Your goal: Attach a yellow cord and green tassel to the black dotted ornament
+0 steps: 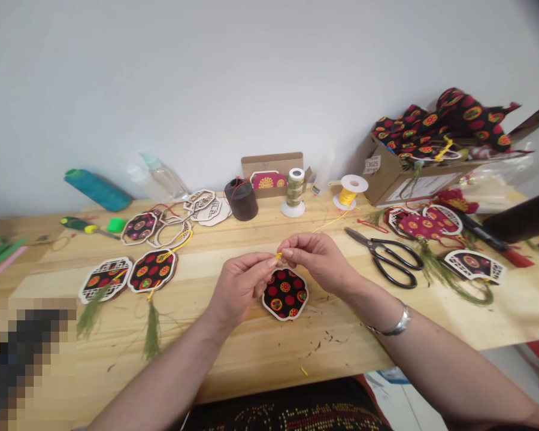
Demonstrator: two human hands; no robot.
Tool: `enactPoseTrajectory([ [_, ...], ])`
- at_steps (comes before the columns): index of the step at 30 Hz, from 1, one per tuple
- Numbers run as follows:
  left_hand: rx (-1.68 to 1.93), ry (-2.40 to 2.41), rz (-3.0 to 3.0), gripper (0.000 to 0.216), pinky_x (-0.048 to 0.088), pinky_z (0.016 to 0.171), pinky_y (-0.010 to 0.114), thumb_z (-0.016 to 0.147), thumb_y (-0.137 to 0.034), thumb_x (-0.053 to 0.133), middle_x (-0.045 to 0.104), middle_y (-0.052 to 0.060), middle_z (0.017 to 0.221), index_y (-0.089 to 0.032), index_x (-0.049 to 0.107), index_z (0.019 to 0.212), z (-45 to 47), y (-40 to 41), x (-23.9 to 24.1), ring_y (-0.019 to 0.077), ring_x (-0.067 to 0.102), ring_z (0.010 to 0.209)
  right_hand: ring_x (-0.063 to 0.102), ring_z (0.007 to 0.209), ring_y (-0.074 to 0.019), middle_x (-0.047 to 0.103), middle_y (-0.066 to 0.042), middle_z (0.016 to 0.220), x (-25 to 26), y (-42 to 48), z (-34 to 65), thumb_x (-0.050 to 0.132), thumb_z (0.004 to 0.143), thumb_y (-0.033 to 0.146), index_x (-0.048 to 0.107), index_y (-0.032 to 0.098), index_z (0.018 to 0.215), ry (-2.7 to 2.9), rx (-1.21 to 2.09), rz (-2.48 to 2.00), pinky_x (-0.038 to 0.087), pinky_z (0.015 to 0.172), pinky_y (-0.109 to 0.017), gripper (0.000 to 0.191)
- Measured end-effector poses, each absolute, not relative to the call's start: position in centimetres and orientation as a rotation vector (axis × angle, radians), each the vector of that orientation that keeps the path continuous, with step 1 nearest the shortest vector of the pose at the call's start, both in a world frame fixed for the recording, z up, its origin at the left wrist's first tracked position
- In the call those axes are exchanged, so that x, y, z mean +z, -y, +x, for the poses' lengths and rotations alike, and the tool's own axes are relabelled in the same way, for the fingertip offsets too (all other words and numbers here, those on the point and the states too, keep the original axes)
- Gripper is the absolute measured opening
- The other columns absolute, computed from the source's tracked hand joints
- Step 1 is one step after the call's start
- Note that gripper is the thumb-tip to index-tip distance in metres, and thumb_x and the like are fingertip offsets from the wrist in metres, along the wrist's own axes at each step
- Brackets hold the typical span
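Note:
Between both hands, just above the table, is a small bit of yellow cord [279,255]. My left hand [242,281] pinches it between thumb and finger from the left. From the right, my right hand [317,257] pinches the same cord, its fingertips almost touching the left ones. Right below lies a scallop-edged ornament [285,293] of black fabric with red and orange flowers in a pale wooden frame. Its upper edge is partly covered by my hands. Whether the cord is tied to it is hidden by the fingers.
Black-handled scissors [390,257] lie right of my hands. Behind stand a yellow cord spool [348,194], a green-gold thread spool [295,190] and a black thread cone [241,200]. Tasselled ornaments [153,270] lie left. A cardboard box [404,179] holding patterned fabric stands back right.

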State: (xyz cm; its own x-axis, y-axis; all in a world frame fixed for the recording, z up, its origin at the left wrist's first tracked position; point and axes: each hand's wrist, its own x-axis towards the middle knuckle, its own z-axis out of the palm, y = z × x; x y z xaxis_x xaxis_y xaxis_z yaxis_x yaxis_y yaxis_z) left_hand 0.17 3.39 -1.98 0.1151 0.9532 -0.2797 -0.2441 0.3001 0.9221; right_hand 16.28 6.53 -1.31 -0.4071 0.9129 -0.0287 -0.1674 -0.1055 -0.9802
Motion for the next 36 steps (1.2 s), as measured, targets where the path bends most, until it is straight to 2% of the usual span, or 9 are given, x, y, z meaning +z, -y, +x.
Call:
enactPoseTrajectory([
  [5,1.046,-1.086,0.819,0.017,0.016,0.038,0.018,0.066,-0.031,0.073,0.042,-0.006,0.044,-0.015,0.073,0.071,0.22,-3.39,-1.8,0.0027,0.028,0.04,0.056,0.062,-0.0098,0.064,0.001,0.066,-1.28,-6.41,16.07,0.062,0.076,0.023,0.065,0.017,0.071,1.409,1.461,-0.934,0.045,0.065,-0.025,0.009],
  [12,1.051,-1.086,0.837,0.016,0.016,0.038,0.018,0.067,-0.031,0.072,0.041,-0.006,0.043,-0.015,0.073,0.073,0.19,-3.28,-1.83,0.003,0.027,0.039,0.059,0.065,-0.0104,0.065,0.001,0.069,-1.49,-6.41,16.09,0.061,0.078,0.024,0.067,0.017,0.077,1.42,1.507,-0.912,0.047,0.068,-0.026,0.009],
  [36,1.028,-1.051,0.811,0.018,0.016,0.038,0.017,0.068,-0.03,0.074,0.043,-0.005,0.044,-0.013,0.073,0.073,0.35,-3.23,-1.67,0.0016,0.029,0.04,0.057,0.065,-0.0091,0.063,0.001,0.069,-1.83,-6.43,16.33,0.056,0.083,0.017,0.061,0.016,0.076,1.633,1.163,-0.919,0.045,0.065,-0.022,0.01],
])
